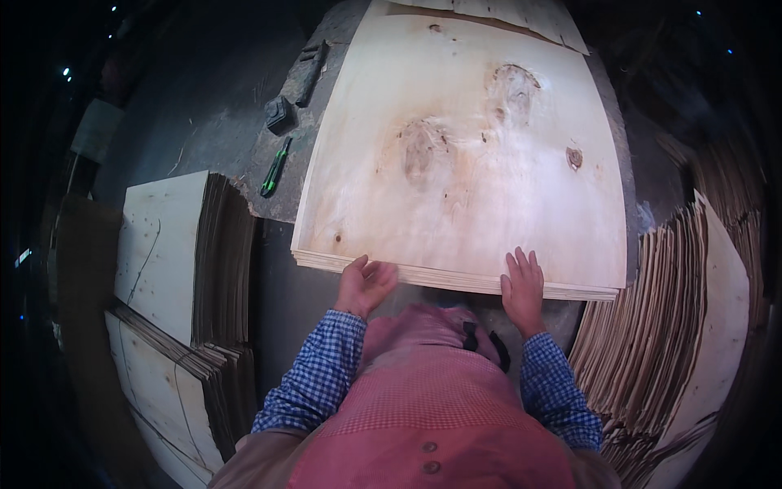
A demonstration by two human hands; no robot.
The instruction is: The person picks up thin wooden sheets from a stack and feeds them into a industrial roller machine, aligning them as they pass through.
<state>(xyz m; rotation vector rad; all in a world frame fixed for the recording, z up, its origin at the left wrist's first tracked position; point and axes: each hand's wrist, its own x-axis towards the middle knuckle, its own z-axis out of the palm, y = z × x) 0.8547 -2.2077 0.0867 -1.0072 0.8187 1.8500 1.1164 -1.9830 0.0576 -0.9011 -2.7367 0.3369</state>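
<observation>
A stack of pale wood veneer sheets [472, 204] lies in front of me, its top sheet marked with brown knots and stains. At the near edge, left of the middle, my left hand [366, 285] touches the stack with loosely bent, slightly blurred fingers that are apart from the thumb. Further right along that edge, my right hand [524, 289] is open, its spread fingertips resting on the top sheet. Neither hand is closed round a sheet.
Left of the stack, a green-and-black utility knife [275, 167], a small black block-like object [279, 116] and a dark elongated tool [312, 73] lie on the worn support [281, 200]. Bundled veneer stacks [163, 244] stand at left, more upright sheets [652, 310] at right. Another sheet [521, 12] lies at the far end.
</observation>
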